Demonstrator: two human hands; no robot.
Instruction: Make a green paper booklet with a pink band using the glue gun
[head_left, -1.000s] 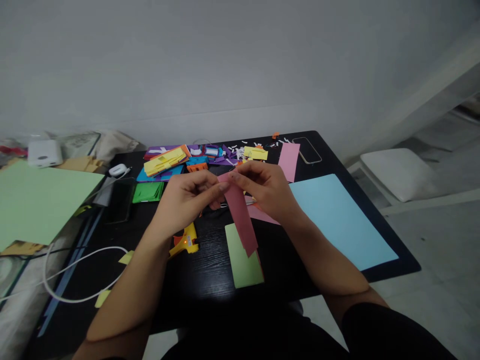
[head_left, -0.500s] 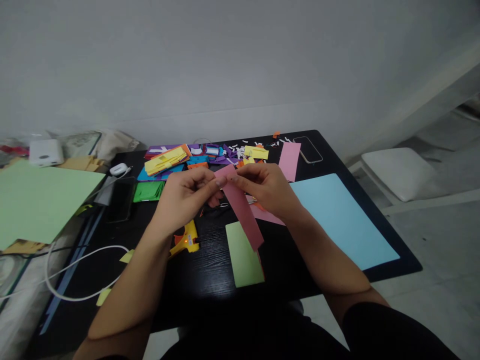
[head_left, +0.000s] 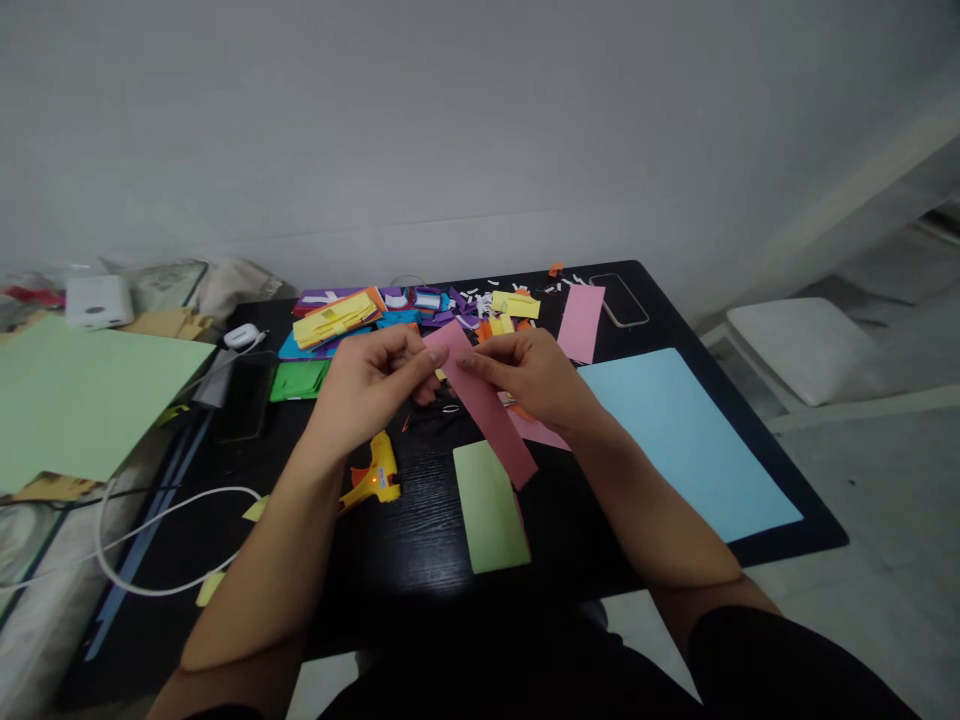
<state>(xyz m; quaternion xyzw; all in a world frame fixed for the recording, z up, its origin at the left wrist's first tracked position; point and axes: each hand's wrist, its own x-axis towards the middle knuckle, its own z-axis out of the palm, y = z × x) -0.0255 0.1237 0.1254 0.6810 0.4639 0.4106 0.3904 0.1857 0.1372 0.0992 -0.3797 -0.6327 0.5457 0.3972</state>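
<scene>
A pink paper strip slants down to the right, held up above the black table. My left hand pinches its upper left edge between thumb and fingers. On the other side of the strip's top, my right hand grips it the same way. Below the strip's lower end lies a light green paper piece on the table. Another pink piece is partly hidden by my right hand and the strip. A yellow glue gun with a small orange light lies beside my left forearm.
Folded yellow papers, green papers and small scraps lie at the back. A pink sheet touches a phone case. Light blue paper is at right. A dark phone and white cable are at left.
The pink strip has tilted a little more, its lower end swinging right and slightly up. My fingers have shifted slightly at its top, and both hands still hold it.
</scene>
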